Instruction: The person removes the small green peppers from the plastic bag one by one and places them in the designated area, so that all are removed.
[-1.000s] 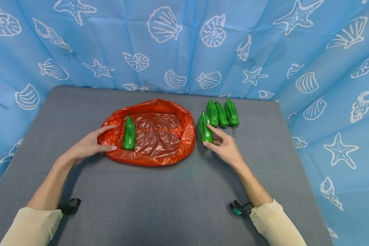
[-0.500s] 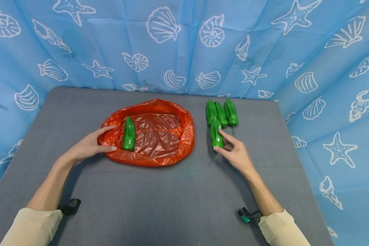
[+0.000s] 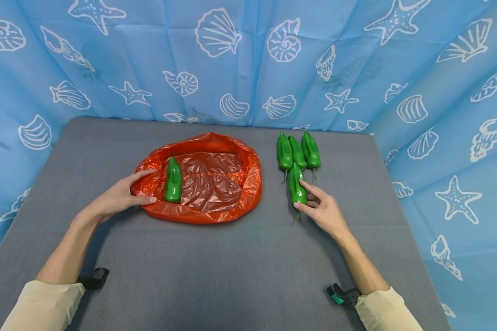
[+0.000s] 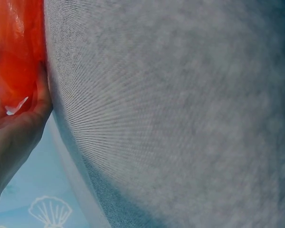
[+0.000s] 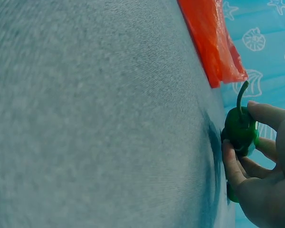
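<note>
A red plastic bag (image 3: 253, 181) lies on the grey table with its mouth spread wide and its rim folded out. Inside it, along the left side, is one green pepper (image 3: 173, 181). My left hand (image 3: 118, 195) holds the bag's left end, thumb and fingers on either side of the plastic (image 4: 19, 61). To the right of the bag, my right hand (image 3: 325, 211) pinches another green pepper (image 3: 297, 186), its stem toward me. In the right wrist view, thumb and fingers close round this pepper (image 5: 238, 128); part of it is hidden.
Just behind the held pepper, several green peppers lie side by side: a left one (image 3: 285, 151), a middle one (image 3: 298, 151) and a right one (image 3: 312, 151). A blue curtain (image 3: 248, 59) with white shells borders the grey table (image 3: 215, 276) at the back and sides.
My right hand has moved right and a little toward me with its pepper, away from the bag and in front of the row of peppers. The left hand stays on the bag.
</note>
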The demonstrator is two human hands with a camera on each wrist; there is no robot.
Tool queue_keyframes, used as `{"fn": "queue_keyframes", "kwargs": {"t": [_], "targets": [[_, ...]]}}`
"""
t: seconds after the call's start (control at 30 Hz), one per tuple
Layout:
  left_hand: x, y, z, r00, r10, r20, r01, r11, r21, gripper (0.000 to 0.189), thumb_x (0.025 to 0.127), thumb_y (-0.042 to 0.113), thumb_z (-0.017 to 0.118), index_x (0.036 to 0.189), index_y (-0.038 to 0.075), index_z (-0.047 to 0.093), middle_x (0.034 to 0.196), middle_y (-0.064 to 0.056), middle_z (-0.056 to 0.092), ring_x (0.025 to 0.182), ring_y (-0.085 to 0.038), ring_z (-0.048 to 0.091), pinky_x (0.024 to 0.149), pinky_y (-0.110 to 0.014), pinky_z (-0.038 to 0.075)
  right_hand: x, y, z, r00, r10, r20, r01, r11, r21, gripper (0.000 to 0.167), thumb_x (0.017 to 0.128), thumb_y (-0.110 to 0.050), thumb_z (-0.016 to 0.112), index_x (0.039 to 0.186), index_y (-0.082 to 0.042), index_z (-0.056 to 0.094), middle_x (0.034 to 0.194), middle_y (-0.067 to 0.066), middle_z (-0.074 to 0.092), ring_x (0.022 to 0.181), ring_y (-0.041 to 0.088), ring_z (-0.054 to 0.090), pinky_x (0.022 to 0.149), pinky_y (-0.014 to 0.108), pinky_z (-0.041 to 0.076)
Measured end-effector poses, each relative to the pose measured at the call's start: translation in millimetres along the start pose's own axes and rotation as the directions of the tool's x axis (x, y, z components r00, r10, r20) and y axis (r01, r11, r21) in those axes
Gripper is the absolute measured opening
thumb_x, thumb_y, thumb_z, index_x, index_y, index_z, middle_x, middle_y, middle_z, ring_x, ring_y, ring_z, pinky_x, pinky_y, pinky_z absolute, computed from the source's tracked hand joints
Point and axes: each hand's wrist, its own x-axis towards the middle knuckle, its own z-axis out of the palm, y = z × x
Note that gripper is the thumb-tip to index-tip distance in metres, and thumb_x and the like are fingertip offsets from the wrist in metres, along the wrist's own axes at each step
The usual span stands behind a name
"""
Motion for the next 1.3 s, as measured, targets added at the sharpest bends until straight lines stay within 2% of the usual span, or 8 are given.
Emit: {"fn": "queue_keyframes", "kwargs": {"t": [0.2, 0.4, 0.63, 0.77, 1.03, 1.2, 1.3], "targets": [[-0.1, -1.5, -0.1, 1.000, -0.003, 0.000, 0.003, 1.000, -0.008, 0.089, 0.090, 0.033, 0.075, 0.159, 0.019, 0.021, 0.161, -0.029, 0.009, 0.144, -0.052, 0.014, 0.110, -0.070, 0.019, -0.8, 3, 1, 0.999, 0.037, 0.015, -0.037, 0.999, -0.020, 0.069, 0.089, -0.015, 0.077, 0.150, -0.018, 0.045, 0.137, 0.020, 0.054, 0.113, 0.032, 0.063, 0.083, 0.016, 0.052], [0.4, -2.3, -0.1, 1.000, -0.005, 0.005, 0.005, 1.000, -0.013, 0.089, 0.090, 0.032, 0.075, 0.159, 0.019, 0.021, 0.161, -0.029, 0.009, 0.144, -0.052, 0.014, 0.110, -0.070, 0.018, -0.3, 5, 2, 1.000, 0.027, -0.009, -0.028, 0.993, -0.112, 0.068, 0.088, -0.018, 0.078, 0.148, -0.018, 0.048, 0.120, 0.017, 0.064, 0.098, 0.027, 0.068, 0.075, 0.019, 0.054], [1.0, -1.7, -0.6, 1.000, -0.010, 0.003, 0.010, 1.000, -0.011, 0.089, 0.090, 0.033, 0.075, 0.159, 0.019, 0.021, 0.161, -0.029, 0.009, 0.143, -0.051, 0.015, 0.109, -0.071, 0.020, 3.3, 10, 4, 0.998, -0.046, -0.036, 0.039, 0.983, -0.179, 0.067, 0.086, -0.014, 0.079, 0.146, -0.012, 0.050, 0.140, 0.013, 0.054, 0.101, 0.024, 0.062, 0.081, 0.020, 0.052], [1.6, -2.0, -0.8, 1.000, -0.019, 0.003, 0.019, 1.000, -0.008, 0.089, 0.089, 0.034, 0.075, 0.159, 0.019, 0.021, 0.161, -0.029, 0.008, 0.144, -0.051, 0.015, 0.109, -0.071, 0.020, 5.3, 11, 4, 0.997, -0.070, -0.040, 0.061, 0.981, -0.186, 0.065, 0.087, -0.013, 0.078, 0.146, -0.009, 0.051, 0.141, 0.015, 0.052, 0.099, 0.026, 0.061, 0.079, 0.023, 0.052], [1.7, -1.6, -0.8, 1.000, -0.021, 0.003, 0.021, 1.000, -0.008, 0.090, 0.090, 0.034, 0.075, 0.159, 0.018, 0.020, 0.161, -0.029, 0.008, 0.144, -0.051, 0.014, 0.109, -0.071, 0.021, 5.3, 10, 3, 0.999, -0.041, -0.030, 0.035, 0.984, -0.175, 0.066, 0.088, -0.014, 0.078, 0.147, -0.011, 0.049, 0.139, 0.016, 0.051, 0.096, 0.027, 0.062, 0.076, 0.019, 0.050], [1.8, -1.3, -0.6, 1.000, -0.021, 0.001, 0.021, 1.000, -0.014, 0.089, 0.090, 0.034, 0.075, 0.159, 0.019, 0.021, 0.161, -0.029, 0.007, 0.144, -0.051, 0.014, 0.109, -0.071, 0.020, 4.7, 9, 1, 0.999, -0.035, -0.035, 0.029, 0.986, -0.161, 0.066, 0.088, -0.014, 0.078, 0.147, -0.013, 0.049, 0.137, 0.014, 0.052, 0.101, 0.027, 0.061, 0.077, 0.016, 0.050], [1.9, -1.3, -0.2, 1.000, -0.022, 0.001, 0.022, 1.000, -0.015, 0.089, 0.090, 0.034, 0.075, 0.159, 0.020, 0.020, 0.161, -0.029, 0.006, 0.144, -0.052, 0.013, 0.109, -0.071, 0.019, 4.7, 9, 0, 0.997, -0.064, -0.045, 0.056, 0.986, -0.158, 0.065, 0.087, -0.012, 0.078, 0.147, -0.012, 0.049, 0.141, 0.014, 0.050, 0.108, 0.028, 0.060, 0.081, 0.020, 0.053]]}}
